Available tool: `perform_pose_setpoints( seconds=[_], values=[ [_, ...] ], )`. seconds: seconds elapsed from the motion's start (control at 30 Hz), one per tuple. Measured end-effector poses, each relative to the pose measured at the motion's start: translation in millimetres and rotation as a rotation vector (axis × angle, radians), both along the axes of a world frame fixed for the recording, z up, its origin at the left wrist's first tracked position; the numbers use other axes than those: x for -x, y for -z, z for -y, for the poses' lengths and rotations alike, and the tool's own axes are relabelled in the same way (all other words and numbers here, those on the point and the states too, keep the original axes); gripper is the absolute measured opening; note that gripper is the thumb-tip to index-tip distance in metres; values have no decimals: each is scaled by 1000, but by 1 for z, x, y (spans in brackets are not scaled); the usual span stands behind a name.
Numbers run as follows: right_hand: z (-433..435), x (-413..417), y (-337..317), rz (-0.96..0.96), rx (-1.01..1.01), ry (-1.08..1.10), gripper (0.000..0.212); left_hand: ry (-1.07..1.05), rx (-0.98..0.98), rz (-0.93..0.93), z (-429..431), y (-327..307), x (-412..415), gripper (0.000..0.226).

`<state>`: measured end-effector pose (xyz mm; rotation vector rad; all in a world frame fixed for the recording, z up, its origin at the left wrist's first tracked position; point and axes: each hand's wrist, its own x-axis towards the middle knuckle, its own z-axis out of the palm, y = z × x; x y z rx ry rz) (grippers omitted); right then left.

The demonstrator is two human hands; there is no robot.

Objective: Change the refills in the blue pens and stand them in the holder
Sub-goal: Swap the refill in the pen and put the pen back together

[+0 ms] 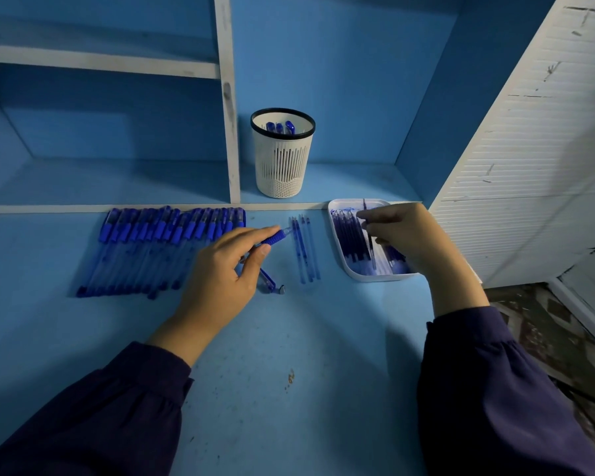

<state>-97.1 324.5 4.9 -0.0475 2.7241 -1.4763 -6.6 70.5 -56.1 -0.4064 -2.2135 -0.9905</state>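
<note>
My left hand (227, 273) grips a blue pen barrel (275, 238) by its rubber grip, its open front end pointing right. Over the white tray (371, 277) of blue refills, my right hand (404, 235) pinches one refill (370, 242) that stands nearly upright. Several used refills (305, 250) lie side by side on the desk between my hands. A pen cap (268, 280) and a small dark tip (281, 289) lie under my left hand. A row of several capped blue pens (158, 249) lies at the left. The white slotted holder (283, 153) stands behind, with three pens in it.
The desk top (272, 355) is blue, with a low ledge behind it and a white shelf divider (230, 132) left of the holder. A white slatted panel (536, 149) leans at the right; patterned floor shows beyond the desk's right edge.
</note>
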Motion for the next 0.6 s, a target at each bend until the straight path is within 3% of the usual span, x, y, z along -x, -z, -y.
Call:
perform_pose_setpoints(
  seconds=[0.13,0.23,0.6],
  values=[
    [20,-9,-7,74,538,-91,20,17,-20,15,1,0,-1,29],
    [40,-15,-7,76,806,-10,13,30,-35,13,1,0,-2,31],
    [61,-22,3,67,899,91,11,48,-52,8,1,0,-2,32]
  ],
)
